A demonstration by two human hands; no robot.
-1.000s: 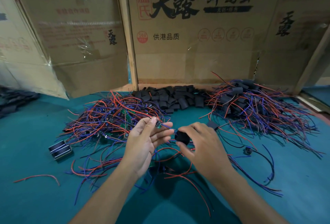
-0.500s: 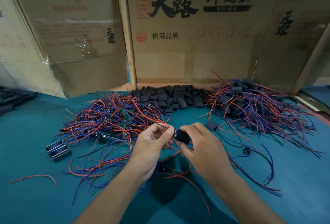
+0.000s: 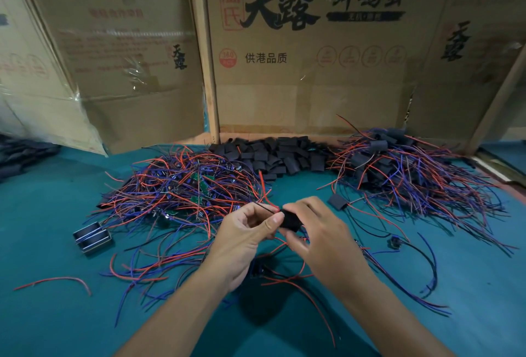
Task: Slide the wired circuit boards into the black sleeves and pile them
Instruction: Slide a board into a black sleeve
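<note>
Left hand [image 3: 244, 231] has closed onto the wires [image 3: 266, 208] — right hand [image 3: 316, 231] still grips the black sleeve [image 3: 290, 220].

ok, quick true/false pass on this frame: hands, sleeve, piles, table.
1. The right hand holds a black sleeve. True.
2. The left hand lies flat on the table. False: it is raised, pinching wires at the sleeve's mouth.
3. The loose sleeve heap lies between the two wire piles. True.
4. The table surface is red. False: it is teal.
5. Cardboard boxes stand behind the piles. True.
</note>
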